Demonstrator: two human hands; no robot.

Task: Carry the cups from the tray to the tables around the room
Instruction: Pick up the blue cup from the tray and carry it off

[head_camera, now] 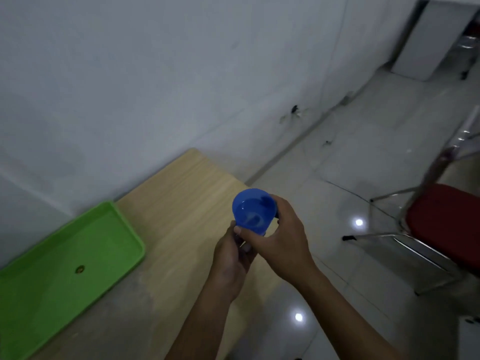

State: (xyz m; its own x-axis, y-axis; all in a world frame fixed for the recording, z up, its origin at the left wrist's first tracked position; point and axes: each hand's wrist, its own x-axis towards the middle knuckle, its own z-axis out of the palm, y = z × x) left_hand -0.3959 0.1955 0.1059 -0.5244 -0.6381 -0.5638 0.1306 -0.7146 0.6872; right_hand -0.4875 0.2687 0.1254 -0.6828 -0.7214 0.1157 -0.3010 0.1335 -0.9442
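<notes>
A blue plastic cup [254, 210] is held in the air over the right edge of the wooden table [181, 203], its open mouth facing me. My right hand [280, 242] wraps its right side and rim. My left hand [231, 261] grips its lower part from below. A green tray [59, 268] lies at the left end of the table against the wall, with only a small round mark on its floor.
A white wall runs behind the table. Glossy white floor tiles [350, 152] spread to the right. A chrome chair with a red seat [446, 224] stands at the right edge. A white cabinet or door [436, 40] is at the far top right.
</notes>
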